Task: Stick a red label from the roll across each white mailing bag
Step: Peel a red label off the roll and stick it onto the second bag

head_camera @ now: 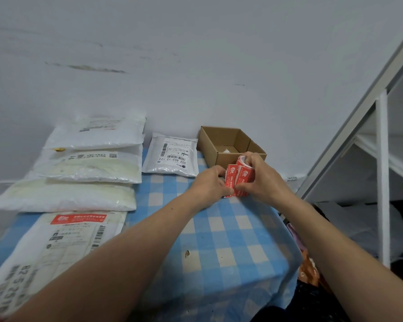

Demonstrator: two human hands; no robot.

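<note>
My right hand (263,177) grips a roll of red labels (241,171) just above the checked table. My left hand (211,184) pinches the loose end of the red label strip (230,182) beside the roll. Several white mailing bags lie on the left. The nearest bag (56,247) carries a red label (78,218) across its top. Behind it lie a plain bag (63,196), a bag with small print (91,168) and one more bag (98,133) by the wall. A smaller bag (170,158) with a barcode sheet lies in the middle at the back.
An open brown cardboard box (221,140) stands at the wall right behind my hands. The blue-and-white checked cloth (219,240) covers the table, whose right edge drops off near a white shelf frame (382,173). Dark bags and clutter lie on the floor at the right.
</note>
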